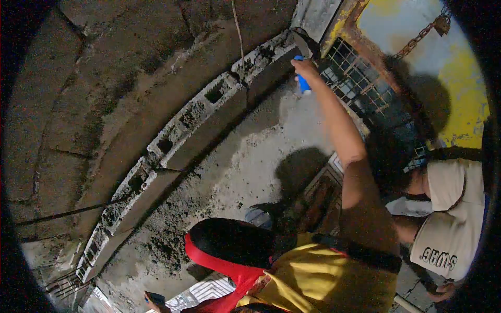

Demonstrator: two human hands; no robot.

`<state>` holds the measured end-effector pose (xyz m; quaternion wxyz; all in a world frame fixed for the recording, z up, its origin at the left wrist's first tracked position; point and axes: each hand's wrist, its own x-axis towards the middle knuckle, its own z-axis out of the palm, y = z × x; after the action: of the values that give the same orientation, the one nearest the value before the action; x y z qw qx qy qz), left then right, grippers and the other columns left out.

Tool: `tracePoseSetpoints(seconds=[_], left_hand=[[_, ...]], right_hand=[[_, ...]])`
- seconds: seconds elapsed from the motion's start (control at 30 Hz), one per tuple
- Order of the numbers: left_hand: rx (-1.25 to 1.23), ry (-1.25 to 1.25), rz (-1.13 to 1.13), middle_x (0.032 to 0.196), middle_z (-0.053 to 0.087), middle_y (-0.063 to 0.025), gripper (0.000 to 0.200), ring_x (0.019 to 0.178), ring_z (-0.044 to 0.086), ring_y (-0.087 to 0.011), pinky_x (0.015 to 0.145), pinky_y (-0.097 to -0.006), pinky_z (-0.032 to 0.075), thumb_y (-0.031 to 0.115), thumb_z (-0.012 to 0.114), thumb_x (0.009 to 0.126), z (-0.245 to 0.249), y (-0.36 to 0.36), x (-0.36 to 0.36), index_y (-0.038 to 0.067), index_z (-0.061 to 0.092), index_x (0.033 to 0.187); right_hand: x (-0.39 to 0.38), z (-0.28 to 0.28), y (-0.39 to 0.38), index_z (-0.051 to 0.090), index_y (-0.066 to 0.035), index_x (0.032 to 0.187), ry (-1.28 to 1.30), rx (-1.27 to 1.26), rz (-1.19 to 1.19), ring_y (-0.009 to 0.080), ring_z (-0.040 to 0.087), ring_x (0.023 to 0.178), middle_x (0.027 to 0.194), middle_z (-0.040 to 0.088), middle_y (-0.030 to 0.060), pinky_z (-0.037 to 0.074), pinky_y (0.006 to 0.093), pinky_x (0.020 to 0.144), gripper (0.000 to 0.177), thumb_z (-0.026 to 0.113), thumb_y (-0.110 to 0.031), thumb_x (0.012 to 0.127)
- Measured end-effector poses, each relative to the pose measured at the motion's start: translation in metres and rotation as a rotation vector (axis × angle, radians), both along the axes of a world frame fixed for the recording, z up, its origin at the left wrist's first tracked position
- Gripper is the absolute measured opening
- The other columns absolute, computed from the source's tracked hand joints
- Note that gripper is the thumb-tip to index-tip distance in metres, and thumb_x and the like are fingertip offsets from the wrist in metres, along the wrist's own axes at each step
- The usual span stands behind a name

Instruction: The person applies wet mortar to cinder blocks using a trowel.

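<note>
Up high, right hand [304, 67] grips blue-handled trowel [302, 83] against block wall [209, 112]

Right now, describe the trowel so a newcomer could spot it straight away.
Find the yellow gate at the upper right. The curved row of hollow concrete blocks ends near its left edge, and there a raised hand grips the trowel. Its bright blue handle stands out against the grey blocks and mortar around it.

Trowel [303, 83] blade lost in shadow past right hand [304, 67] — btm-edge hand [155, 301] cut off, its item unclear.
</note>
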<state>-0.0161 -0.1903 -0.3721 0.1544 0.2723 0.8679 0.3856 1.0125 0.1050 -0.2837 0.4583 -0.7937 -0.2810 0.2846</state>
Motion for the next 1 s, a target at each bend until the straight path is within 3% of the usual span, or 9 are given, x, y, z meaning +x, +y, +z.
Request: tracePoseSetpoints(seconds=[0.13,0.3,0.37,0.47,0.53,0.67,0.87,0.93,1.0], left_hand=[[-0.004,0.084,0.016,0.073,0.059,-0.0054,0.031,0.062,0.051,-0.0207,0.058,-0.0362,0.044,0.035,0.052,0.092,-0.003,-0.004,0.003,0.007,0.062,0.083],[-0.022,-0.109,-0.059,0.073,0.061,-0.0052,0.030,0.061,0.054,-0.0191,0.061,-0.0346,0.046,0.036,0.054,0.091,0.004,-0.010,-0.009,0.009,0.065,0.083],[0.028,-0.279,-0.046,0.093,0.059,-0.0075,0.039,0.080,0.053,-0.0208,0.073,-0.0375,0.046,0.042,0.059,0.087,0.016,-0.010,-0.003,0.005,0.060,0.102],[0.003,-0.240,0.002,0.105,0.059,-0.0084,0.049,0.091,0.055,-0.0205,0.080,-0.0380,0.047,0.044,0.062,0.086,0.003,-0.019,-0.026,0.005,0.058,0.114],[0.231,-0.613,0.048,0.096,0.059,-0.0065,0.045,0.080,0.054,-0.0181,0.070,-0.0347,0.047,0.044,0.062,0.086,0.006,-0.022,-0.022,0.006,0.059,0.110],[0.119,-0.487,0.087,0.091,0.057,-0.0055,0.043,0.075,0.053,-0.0170,0.065,-0.0333,0.046,0.044,0.063,0.086,0.023,-0.028,-0.012,0.007,0.060,0.107],[0.019,-0.424,0.090,0.088,0.056,-0.0040,0.041,0.073,0.052,-0.0165,0.062,-0.0333,0.045,0.044,0.063,0.086,0.018,-0.014,-0.009,0.009,0.060,0.106],[-0.003,-0.460,0.047,0.089,0.057,-0.0036,0.041,0.076,0.053,-0.0170,0.065,-0.0348,0.046,0.044,0.063,0.086,0.014,-0.007,-0.029,0.010,0.060,0.108],[-0.008,-0.481,0.024,0.090,0.057,-0.0034,0.041,0.077,0.054,-0.0173,0.066,-0.0355,0.046,0.044,0.062,0.086,0.007,-0.008,-0.034,0.010,0.060,0.109]], right_hand=[[0.087,-0.014,0.032,0.060,0.001,0.090,-0.551,-0.174,-0.024,0.0237,0.060,0.060,0.081,0.062,0.0118,0.051,0.0416,0.050,0.044,0.064,-0.042,0.081],[0.125,0.002,0.046,0.059,0.001,0.093,-0.770,-0.319,0.191,0.0236,0.061,0.059,0.080,0.062,0.0121,0.051,0.0414,0.049,0.041,0.063,-0.039,0.082],[0.129,0.001,0.044,0.059,0.001,0.094,-0.807,-0.335,0.222,0.0235,0.061,0.058,0.080,0.062,0.0122,0.050,0.0413,0.049,0.040,0.062,-0.038,0.082],[0.135,-0.002,0.039,0.058,0.000,0.095,-0.824,-0.348,0.238,0.0234,0.061,0.057,0.079,0.062,0.0124,0.050,0.0412,0.048,0.039,0.061,-0.036,0.083],[0.134,-0.006,0.036,0.058,0.000,0.096,-0.828,-0.334,0.225,0.0234,0.061,0.057,0.079,0.062,0.0125,0.050,0.0411,0.048,0.038,0.060,-0.035,0.083],[0.127,-0.017,0.019,0.058,0.000,0.098,-0.746,-0.227,0.119,0.0233,0.061,0.056,0.079,0.063,0.0128,0.050,0.0409,0.047,0.036,0.059,-0.033,0.084],[0.067,-0.067,0.011,0.057,0.000,0.101,-0.227,0.134,-0.158,0.0231,0.061,0.054,0.078,0.063,0.0131,0.050,0.0406,0.046,0.033,0.057,-0.029,0.085],[0.074,-0.087,0.053,0.057,-0.001,0.102,-0.212,0.118,-0.190,0.0231,0.061,0.054,0.077,0.063,0.0133,0.050,0.0406,0.046,0.032,0.057,-0.028,0.085],[0.072,-0.067,0.070,0.057,-0.002,0.103,-0.428,0.077,-0.084,0.0241,0.064,0.057,0.082,0.064,0.0146,0.051,0.0399,0.047,0.033,0.056,-0.029,0.084]])
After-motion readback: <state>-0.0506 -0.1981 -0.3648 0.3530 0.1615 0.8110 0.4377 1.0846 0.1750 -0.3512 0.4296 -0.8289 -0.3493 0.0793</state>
